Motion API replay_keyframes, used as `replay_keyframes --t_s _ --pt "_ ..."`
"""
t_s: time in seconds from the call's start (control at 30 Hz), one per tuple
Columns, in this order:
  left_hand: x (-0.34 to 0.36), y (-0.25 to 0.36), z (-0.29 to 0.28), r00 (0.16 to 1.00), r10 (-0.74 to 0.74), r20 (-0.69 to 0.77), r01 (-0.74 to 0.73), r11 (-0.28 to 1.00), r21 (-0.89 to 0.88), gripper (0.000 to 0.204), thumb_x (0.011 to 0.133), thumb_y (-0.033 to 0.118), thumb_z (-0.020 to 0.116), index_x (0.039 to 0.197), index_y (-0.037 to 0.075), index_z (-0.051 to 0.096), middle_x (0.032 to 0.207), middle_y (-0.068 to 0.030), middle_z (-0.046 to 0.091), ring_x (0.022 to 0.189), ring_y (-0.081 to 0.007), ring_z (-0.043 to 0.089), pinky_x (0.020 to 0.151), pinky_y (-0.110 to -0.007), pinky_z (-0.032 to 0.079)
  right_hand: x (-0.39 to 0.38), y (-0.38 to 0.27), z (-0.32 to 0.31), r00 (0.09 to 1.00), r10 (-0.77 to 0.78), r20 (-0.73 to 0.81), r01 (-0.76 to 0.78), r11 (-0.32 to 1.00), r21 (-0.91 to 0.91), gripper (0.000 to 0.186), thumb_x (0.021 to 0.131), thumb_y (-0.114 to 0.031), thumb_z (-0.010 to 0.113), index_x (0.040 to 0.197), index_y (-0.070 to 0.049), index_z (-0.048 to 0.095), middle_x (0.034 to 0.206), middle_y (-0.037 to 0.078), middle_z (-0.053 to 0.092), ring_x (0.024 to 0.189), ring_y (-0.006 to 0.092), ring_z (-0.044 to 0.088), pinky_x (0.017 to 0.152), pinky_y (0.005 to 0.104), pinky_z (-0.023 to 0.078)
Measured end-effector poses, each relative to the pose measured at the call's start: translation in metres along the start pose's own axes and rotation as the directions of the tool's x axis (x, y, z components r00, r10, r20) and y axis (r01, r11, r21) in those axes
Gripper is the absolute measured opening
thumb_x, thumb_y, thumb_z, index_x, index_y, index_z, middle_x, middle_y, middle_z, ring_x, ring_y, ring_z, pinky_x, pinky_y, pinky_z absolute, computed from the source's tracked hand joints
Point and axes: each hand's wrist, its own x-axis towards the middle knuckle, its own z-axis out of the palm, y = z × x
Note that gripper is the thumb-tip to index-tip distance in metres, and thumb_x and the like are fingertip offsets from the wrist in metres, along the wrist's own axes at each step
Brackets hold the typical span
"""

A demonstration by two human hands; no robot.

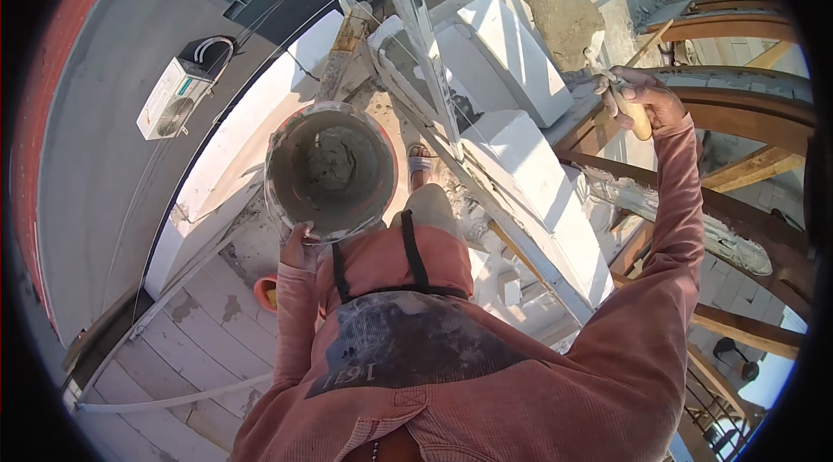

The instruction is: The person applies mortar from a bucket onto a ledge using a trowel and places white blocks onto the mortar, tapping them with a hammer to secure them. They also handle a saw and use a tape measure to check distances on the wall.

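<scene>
- White blocks (521, 158) stand to my right.
- Bucket (286, 171) in front of me, my left hand (297, 245) gripping its rim (396, 169), likely to steady the mortar (330, 158).
- Trowel (640, 120) beyond the blocks, my right hand (646, 98) closed round its handle (642, 125), probably for control.

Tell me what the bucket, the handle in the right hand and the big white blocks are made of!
Bucket: probably plastic, dull and smeared grey, with reddish colour showing at the rim.
Handle: looks like smooth wood, because it's yellowish-tan, but it could be plastic.
White blocks: maybe light concrete, since they're matt with flat faces and straight edges; I can't be sure.
</scene>
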Motion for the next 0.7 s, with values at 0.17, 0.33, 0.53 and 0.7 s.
replay_keyframes --t_s 0.17,0.33,0.53,0.7 --pt "-0.049 -0.024 -0.003 0.988 0.055 -0.142 -0.058 0.998 -0.019 0.038 0.087 0.001 0.056 0.125 0.007 0.056 0.104 -0.0086 0.067 0.084 -0.0246 0.071 0.074 -0.044 0.064 0.125 0.047 -0.083 0.992 0.079 0.100 -0.044 0.950 -0.309 0.048 0.091 -0.027 0.068 0.125 0.004 0.057 0.094 0.005 0.062 0.077 0.0122 0.059 0.068 0.0246 0.050" --pt "-0.078 -0.036 0.018 0.973 0.079 -0.215 -0.086 0.996 -0.022 0.045 0.086 0.001 0.055 0.131 0.005 0.052 0.119 -0.0141 0.063 0.106 -0.0336 0.067 0.086 -0.049 0.062 0.261 0.160 -0.112 0.992 0.096 0.077 -0.057 0.915 -0.399 0.056 0.084 -0.027 0.078 0.129 0.001 0.060 0.099 0.006 0.065 0.093 0.0142 0.061 0.088 0.0274 0.048" --pt "-0.092 -0.056 0.032 0.918 -0.003 -0.397 0.001 1.000 -0.004 0.058 0.084 0.007 0.057 0.140 0.004 0.044 0.129 -0.0164 0.057 0.119 -0.0347 0.059 0.100 -0.050 0.053 0.374 0.273 -0.099 0.993 -0.075 0.088 0.110 0.840 -0.532 0.059 0.085 -0.032 0.077 0.133 -0.003 0.059 0.120 0.011 0.064 0.116 0.0243 0.059 0.102 0.0334 0.044" --pt "-0.100 -0.071 0.040 0.898 -0.055 -0.437 0.021 0.996 -0.081 0.063 0.082 0.005 0.056 0.143 0.004 0.041 0.136 -0.0178 0.054 0.124 -0.0367 0.055 0.106 -0.053 0.047 0.386 0.321 -0.093 0.892 -0.436 0.121 0.351 0.498 -0.793 0.035 0.085 -0.016 0.074 0.116 -0.002 0.064 0.120 0.014 0.062 0.111 0.0348 0.057 0.097 0.0413 0.047"
